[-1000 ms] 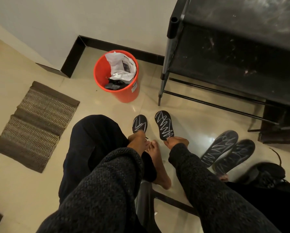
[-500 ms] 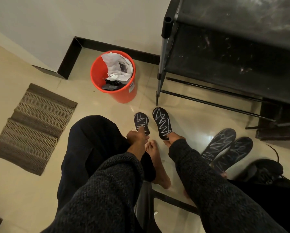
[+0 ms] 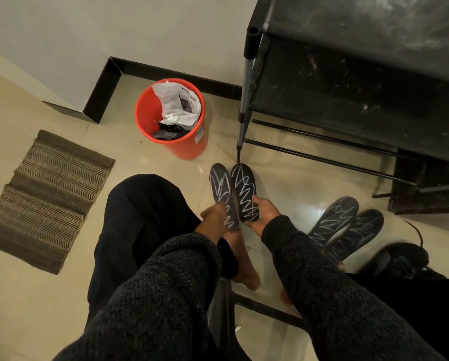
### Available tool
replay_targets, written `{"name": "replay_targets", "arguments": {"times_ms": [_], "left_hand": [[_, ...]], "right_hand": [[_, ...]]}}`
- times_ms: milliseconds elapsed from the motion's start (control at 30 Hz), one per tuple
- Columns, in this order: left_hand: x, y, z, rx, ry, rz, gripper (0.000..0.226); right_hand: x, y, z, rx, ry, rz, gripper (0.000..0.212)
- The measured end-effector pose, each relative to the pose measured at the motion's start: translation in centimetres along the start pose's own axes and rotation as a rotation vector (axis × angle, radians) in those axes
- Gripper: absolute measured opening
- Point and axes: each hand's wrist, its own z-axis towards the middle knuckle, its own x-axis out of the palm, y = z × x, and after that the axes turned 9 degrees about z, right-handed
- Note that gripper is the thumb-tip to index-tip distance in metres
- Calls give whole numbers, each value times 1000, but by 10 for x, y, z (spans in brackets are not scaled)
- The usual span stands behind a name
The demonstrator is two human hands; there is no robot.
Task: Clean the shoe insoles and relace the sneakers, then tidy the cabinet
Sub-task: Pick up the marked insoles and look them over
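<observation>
Dim, warm indoor light fills the scene. The glossy cream tiled floor (image 3: 291, 183) carries soft glare patches, the brightest toward its right edge beside the dark insoles with white squiggles (image 3: 346, 225). The black metal shoe rack (image 3: 348, 82) sits in deep shadow. Wide-angle distortion bends the wall lines at the edges. The black sneaker (image 3: 400, 259) at lower right is smeared by motion blur.

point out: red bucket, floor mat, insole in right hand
red bucket (image 3: 192, 148), head view, outer wall.
floor mat (image 3: 48, 199), head view, middle of weave.
insole in right hand (image 3: 243, 188), head view, its middle.
</observation>
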Motion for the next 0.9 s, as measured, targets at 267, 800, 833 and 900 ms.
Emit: {"name": "replay_targets", "arguments": {"times_ms": [267, 800, 833, 900], "left_hand": [[37, -20, -57, 211, 40, 214, 29], [66, -29, -283, 896, 218, 654, 21], [68, -26, -295, 922, 229, 672, 20], [75, -15, -318, 965, 249, 707, 17]], "right_hand": [[-20, 40, -55, -98, -3, 21, 57], [-115, 110, -249, -604, 150, 82, 46], [-121, 110, -260, -623, 157, 91, 45], [-136, 109, -283, -663, 164, 114, 45]]}}
